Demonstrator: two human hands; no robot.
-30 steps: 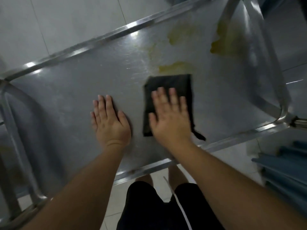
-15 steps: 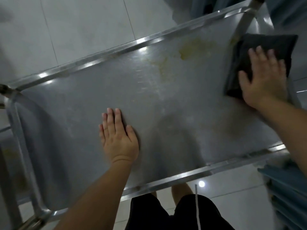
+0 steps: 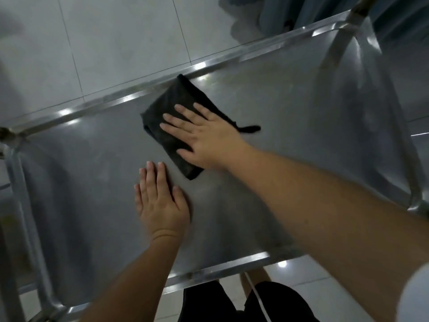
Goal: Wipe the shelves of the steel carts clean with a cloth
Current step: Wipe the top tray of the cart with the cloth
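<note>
The top steel shelf (image 3: 290,140) of the cart fills most of the view. A folded black cloth (image 3: 169,117) lies on it near the far rim, one corner touching that rim. My right hand (image 3: 206,138) presses flat on the cloth with straight, spread fingers pointing left. My left hand (image 3: 160,201) rests flat on the bare steel just in front of the cloth, fingers straight and together. No yellow stain shows on the shelf surface.
A raised steel rim (image 3: 116,102) runs along the far side and another rim (image 3: 220,268) along the near side. Upright posts stand at the left end (image 3: 14,163) and right end (image 3: 415,201). White floor tiles (image 3: 116,43) lie beyond; my legs in dark shorts (image 3: 243,303) are below.
My right hand swept the cloth from the middle to the far right corner, then back left to the far rim. The yellow stains seen earlier are gone. The left hand stayed put.
</note>
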